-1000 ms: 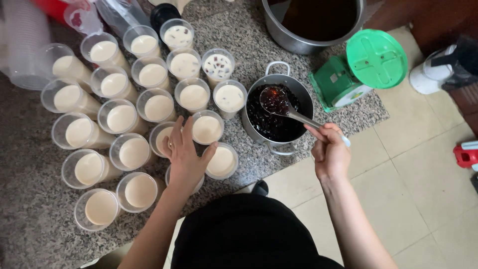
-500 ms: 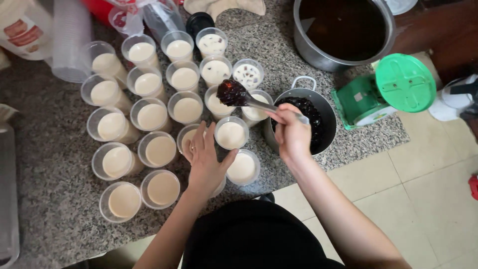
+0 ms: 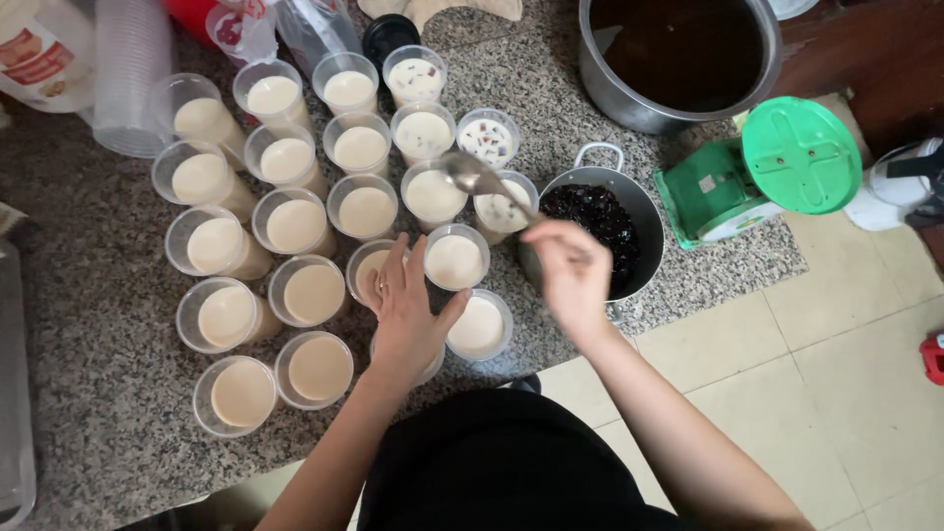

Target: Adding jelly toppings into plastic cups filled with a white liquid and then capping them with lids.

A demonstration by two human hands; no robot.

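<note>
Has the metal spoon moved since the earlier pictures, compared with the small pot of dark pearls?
Yes. The metal spoon, held by the right hand, was over the small pot of dark pearls before; now it is left of it, above the cups of milky drink.

A speckled grey stone desk (image 3: 88, 324) carries everything here. Across its middle and toward ten o'clock stand many clear plastic cups of pale milky drink (image 3: 295, 224), packed close in rows, some touching. At twelve o'clock a large steel pot of dark liquid (image 3: 678, 59) sits on the stone. Just toward four o'clock from the cups is a small steel pot of black pearls (image 3: 600, 224), touching the nearest cups. At two o'clock a green kitchen scale (image 3: 757, 177) rests at the desk's edge. A stack of empty clear cups (image 3: 123, 79) stands at eleven o'clock. Beyond the edge, toward four o'clock, lies a pale tiled floor (image 3: 816, 393)
</note>
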